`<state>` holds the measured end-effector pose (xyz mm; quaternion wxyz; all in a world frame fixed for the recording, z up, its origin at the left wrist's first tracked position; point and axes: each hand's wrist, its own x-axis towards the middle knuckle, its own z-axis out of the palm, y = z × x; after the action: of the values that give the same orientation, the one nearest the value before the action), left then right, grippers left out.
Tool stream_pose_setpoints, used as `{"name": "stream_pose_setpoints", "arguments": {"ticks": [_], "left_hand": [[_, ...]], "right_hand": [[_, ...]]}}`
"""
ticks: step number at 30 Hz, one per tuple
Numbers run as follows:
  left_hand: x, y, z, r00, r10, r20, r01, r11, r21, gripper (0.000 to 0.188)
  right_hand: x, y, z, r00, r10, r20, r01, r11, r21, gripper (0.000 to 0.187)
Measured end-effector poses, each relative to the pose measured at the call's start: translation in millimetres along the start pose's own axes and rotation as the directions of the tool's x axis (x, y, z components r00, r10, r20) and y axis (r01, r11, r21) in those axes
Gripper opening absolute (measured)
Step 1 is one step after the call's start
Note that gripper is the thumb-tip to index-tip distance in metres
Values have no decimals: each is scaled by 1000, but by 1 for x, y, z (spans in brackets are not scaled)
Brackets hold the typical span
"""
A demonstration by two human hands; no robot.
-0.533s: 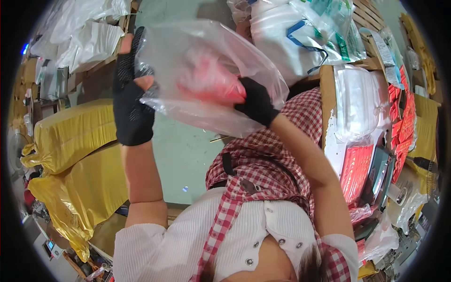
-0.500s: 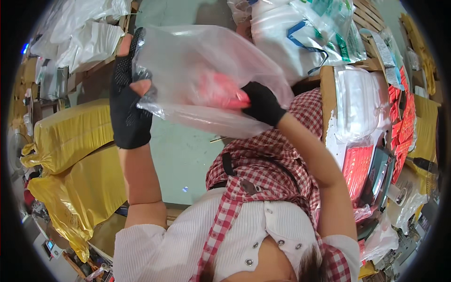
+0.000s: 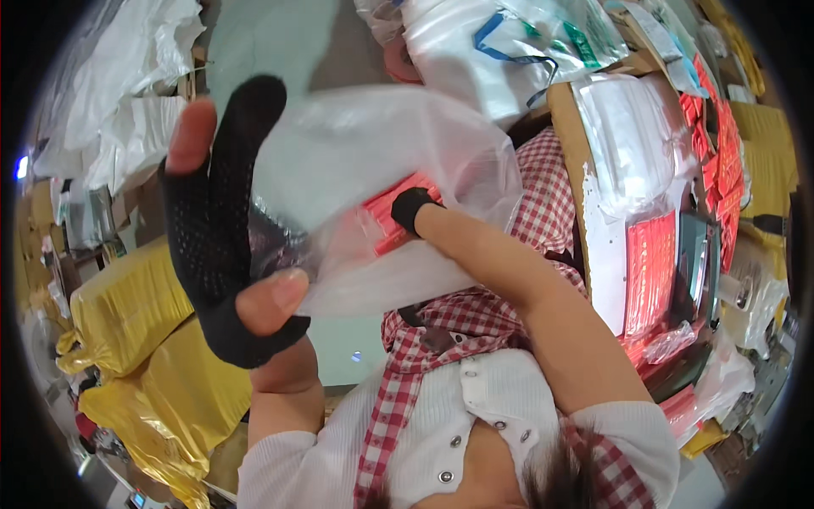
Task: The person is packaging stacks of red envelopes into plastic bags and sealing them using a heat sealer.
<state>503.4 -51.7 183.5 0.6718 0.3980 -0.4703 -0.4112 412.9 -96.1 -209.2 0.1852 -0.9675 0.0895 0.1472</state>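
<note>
A large clear plastic bag (image 3: pixel 339 140) is spread between my hands, its film bulging upward. My left hand (image 3: pixel 229 220), in a black dotted glove with bare thumb and index tips, holds its left side. The thumb and two fingers stand apart, while darker parts, perhaps the other fingers, show through the film. My right hand (image 3: pixel 415 209), in a black glove, is closed on a flat red packet (image 3: pixel 392 227) lying within the bag's outline. Its fingertips are hidden.
Yellow wrapped bundles (image 3: pixel 140 293) lie at the left, below white plastic sheeting (image 3: pixel 140 127). On the right, a cardboard box (image 3: pixel 563 127) borders stacked clear bags (image 3: pixel 632 140) and red packets (image 3: pixel 651 263). A large white sack (image 3: pixel 458 42) stands at the far side.
My left hand has come nearer, its fingers more spread. My right hand has moved left and down with the red packet, now seen more plainly. The bag has sunk lower in view.
</note>
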Motion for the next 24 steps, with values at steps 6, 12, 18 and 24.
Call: {"name": "stream_pose_setpoints", "arguments": {"ticks": [6, 12, 18, 24], "left_hand": [[-2, -4, -17, 988, 34, -148, -46, 996, -79, 95], [-14, -7, -83, 978, -167, -123, 183, 974, 131, 81], [-5, -18, -107, 999, 45, -7, -39, 930, 365, 67], [62, -8, -105, 987, 124, -99, -78, 923, 378, 46]], "right_hand": [[-40, -63, -94, 986, 104, 130, -122, 982, 142, 28], [-177, 104, -47, 869, 464, -170, -253, 713, 653, 35], [-276, 36, -220, 993, 69, -98, 35, 611, 791, 43], [-271, -6, -191, 630, 369, -684, -186, 926, 329, 37]]}}
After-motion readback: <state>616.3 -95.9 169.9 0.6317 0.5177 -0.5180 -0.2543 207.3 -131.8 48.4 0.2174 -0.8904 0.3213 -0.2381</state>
